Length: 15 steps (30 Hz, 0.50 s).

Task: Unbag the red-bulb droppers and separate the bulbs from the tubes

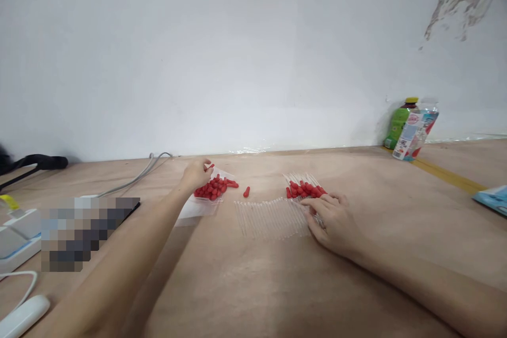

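My left hand (195, 174) is over a pile of red rubber dropper bulbs (212, 189) lying on a clear plastic bag (198, 208). A single red bulb shows between its pinched fingertips. One loose bulb (246, 191) lies to the right of the pile. Clear thin tubes (269, 216) lie side by side in a row at the middle of the table. My right hand (332, 222) rests at the row's right end, thumb and index finger drawn close together; what they grip is unclear. Just beyond its fingers is a bunch of tubes with red bulbs fitted (304, 189).
On the left are a blurred-out dark flat object (91, 232), a power strip (19, 240), a grey cable (138, 175) and a white rounded device (26, 317). A green bottle (398, 124) and a clear labelled bottle (415, 132) stand by the wall, with a blue packet (493, 198) at far right.
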Each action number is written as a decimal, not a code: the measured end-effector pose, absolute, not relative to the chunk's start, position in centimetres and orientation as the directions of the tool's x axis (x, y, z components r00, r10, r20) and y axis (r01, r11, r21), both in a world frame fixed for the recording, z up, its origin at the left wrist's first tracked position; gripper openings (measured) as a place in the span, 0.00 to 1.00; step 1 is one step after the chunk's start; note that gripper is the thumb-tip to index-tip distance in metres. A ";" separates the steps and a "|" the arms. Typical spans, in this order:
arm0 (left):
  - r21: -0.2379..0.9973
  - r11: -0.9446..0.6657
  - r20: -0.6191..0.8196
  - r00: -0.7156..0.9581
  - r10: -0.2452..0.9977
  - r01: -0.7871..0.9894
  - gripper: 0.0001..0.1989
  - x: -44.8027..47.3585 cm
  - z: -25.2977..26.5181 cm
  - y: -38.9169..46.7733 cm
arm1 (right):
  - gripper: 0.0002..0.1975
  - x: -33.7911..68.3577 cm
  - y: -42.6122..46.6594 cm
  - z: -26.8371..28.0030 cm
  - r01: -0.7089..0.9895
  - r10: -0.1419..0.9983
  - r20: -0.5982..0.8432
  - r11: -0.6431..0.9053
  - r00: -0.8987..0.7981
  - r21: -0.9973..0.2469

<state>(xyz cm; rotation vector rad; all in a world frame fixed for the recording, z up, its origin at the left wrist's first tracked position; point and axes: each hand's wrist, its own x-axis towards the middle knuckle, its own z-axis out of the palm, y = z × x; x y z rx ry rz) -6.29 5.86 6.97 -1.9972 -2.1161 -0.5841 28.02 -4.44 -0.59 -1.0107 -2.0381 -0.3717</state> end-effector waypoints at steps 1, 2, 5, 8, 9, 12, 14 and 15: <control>0.159 0.051 0.362 -0.106 0.926 0.986 0.15 -6.5 6.9 6.6 | 0.09 27.8 -4.3 -0.6 0.767 0.522 0.782 0.635 -0.340 -0.090; 0.154 0.075 0.339 -0.124 0.933 0.985 0.16 -6.7 6.7 7.2 | 0.08 27.6 -4.2 -0.6 0.770 0.517 0.789 0.631 -0.330 -0.091; 0.134 0.119 0.279 -0.153 0.948 0.984 0.16 -7.1 6.3 8.3 | 0.07 27.5 -4.0 -1.0 0.786 0.513 0.797 0.613 -0.318 -0.081; 0.121 0.120 0.278 -0.149 0.949 0.985 0.15 -6.7 6.3 8.2 | 0.07 27.5 -3.9 -1.4 0.796 0.518 0.791 0.602 -0.327 -0.065; 0.119 0.110 0.297 -0.141 0.945 0.987 0.15 -6.3 6.5 8.0 | 0.07 27.5 -3.8 -1.5 0.796 0.523 0.785 0.602 -0.333 -0.064; 0.118 0.037 0.379 -0.080 0.922 0.992 0.14 -4.0 6.7 7.0 | 0.07 27.3 -3.8 -1.6 0.784 0.541 0.763 0.616 -0.352 -0.075; 0.121 -0.053 0.412 -0.001 0.911 0.991 0.14 -1.6 6.6 6.2 | 0.08 27.1 -3.8 -1.5 0.779 0.558 0.745 0.621 -0.365 -0.083; 0.124 -0.106 0.415 0.046 0.909 0.987 0.13 -0.2 6.5 5.8 | 0.08 27.1 -3.9 -1.5 0.779 0.566 0.736 0.621 -0.372 -0.084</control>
